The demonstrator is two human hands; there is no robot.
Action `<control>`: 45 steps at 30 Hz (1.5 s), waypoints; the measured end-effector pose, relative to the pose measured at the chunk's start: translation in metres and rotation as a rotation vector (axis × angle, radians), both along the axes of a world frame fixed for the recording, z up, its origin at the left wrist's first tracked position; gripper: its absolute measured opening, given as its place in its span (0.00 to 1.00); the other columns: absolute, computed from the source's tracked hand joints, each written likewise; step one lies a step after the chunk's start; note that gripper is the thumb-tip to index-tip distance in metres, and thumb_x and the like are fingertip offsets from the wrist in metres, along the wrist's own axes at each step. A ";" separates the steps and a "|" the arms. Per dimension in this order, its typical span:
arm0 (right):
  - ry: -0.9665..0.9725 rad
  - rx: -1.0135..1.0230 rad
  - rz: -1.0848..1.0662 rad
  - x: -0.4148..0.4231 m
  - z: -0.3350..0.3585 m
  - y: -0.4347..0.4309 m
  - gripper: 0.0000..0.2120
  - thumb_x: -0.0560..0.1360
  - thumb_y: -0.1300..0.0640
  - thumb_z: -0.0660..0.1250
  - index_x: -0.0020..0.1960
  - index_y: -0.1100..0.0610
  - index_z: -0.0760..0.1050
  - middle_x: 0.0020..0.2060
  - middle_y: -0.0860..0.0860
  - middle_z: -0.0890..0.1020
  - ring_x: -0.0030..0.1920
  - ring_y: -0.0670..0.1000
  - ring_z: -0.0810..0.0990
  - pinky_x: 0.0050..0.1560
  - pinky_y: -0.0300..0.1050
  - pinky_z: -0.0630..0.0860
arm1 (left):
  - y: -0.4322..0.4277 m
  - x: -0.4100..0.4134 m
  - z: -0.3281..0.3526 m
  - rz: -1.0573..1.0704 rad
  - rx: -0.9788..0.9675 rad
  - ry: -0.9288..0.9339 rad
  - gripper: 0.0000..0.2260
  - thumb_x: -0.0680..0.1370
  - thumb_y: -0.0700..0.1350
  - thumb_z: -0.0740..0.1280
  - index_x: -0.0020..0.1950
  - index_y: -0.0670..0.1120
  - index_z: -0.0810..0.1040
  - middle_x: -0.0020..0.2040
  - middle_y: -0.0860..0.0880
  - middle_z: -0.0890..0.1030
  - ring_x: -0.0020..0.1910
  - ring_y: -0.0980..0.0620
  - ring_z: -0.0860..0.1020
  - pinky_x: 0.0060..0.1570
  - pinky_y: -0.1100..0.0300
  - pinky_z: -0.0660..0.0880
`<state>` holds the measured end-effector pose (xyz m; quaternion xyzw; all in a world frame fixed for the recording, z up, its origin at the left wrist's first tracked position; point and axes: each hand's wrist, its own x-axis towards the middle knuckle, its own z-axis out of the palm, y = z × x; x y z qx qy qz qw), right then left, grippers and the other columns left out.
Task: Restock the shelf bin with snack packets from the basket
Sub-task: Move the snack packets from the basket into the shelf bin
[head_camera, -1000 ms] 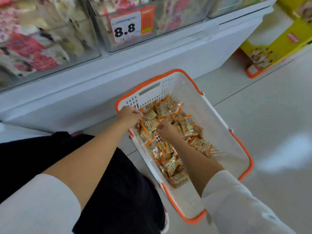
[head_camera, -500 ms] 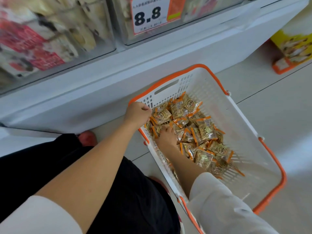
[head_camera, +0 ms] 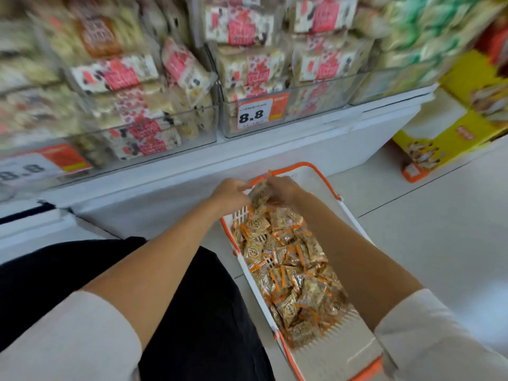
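1. Your left hand (head_camera: 231, 192) and right hand (head_camera: 284, 189) meet above the far end of the white plastic basket with the orange rim (head_camera: 313, 166), which stands on the floor just near of the shelf base.
2. Between them you hold a handful (head_camera: 259, 196) of the small, clear-wrapped, orange-ended snack packets (head_camera: 291, 270). Both hands curl inward and clasp the clump from left and right. Blur hides the single fingers, so how each one lies cannot be told.
3. The other snack packets lie heaped along the basket's length. Plenty is left, so I judge the restocking well short of done.
4. The step in hand looks like the lift: the handful is gathered and clear of the heap, but not yet at the shelf.
5. Next, carry it up and far to a clear plastic shelf bin (head_camera: 316, 105). The bins in view hold red-and-white wrapped packs (head_camera: 242, 26), none plainly matching yours, so the target bin cannot be told. Check before you let go.
6. Clasp firmly from below as you go. Slick wrappers could slip out and drop to the floor.
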<state>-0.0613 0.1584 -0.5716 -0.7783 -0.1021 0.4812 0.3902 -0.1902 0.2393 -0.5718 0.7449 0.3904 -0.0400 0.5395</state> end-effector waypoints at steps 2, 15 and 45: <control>0.025 0.026 0.061 -0.004 0.048 0.011 0.19 0.82 0.48 0.56 0.41 0.60 0.72 0.35 0.58 0.77 0.33 0.54 0.77 0.37 0.44 0.76 | 0.003 -0.001 0.035 -0.004 0.007 -0.056 0.13 0.72 0.31 0.67 0.55 0.39 0.81 0.48 0.44 0.79 0.47 0.49 0.76 0.48 0.55 0.73; -0.311 0.388 0.308 -0.037 0.227 0.052 0.05 0.77 0.61 0.65 0.43 0.59 0.78 0.39 0.54 0.80 0.40 0.51 0.79 0.37 0.39 0.75 | 0.043 -0.059 0.215 0.242 0.104 -0.351 0.05 0.80 0.39 0.64 0.55 0.46 0.75 0.33 0.49 0.73 0.29 0.56 0.71 0.27 0.68 0.67; -0.739 0.859 0.457 -0.138 0.418 0.225 0.10 0.71 0.64 0.75 0.39 0.60 0.74 0.35 0.61 0.79 0.33 0.52 0.80 0.41 0.52 0.80 | 0.208 -0.185 0.427 0.391 0.753 -0.454 0.07 0.75 0.47 0.73 0.49 0.46 0.79 0.48 0.50 0.79 0.50 0.51 0.78 0.50 0.61 0.74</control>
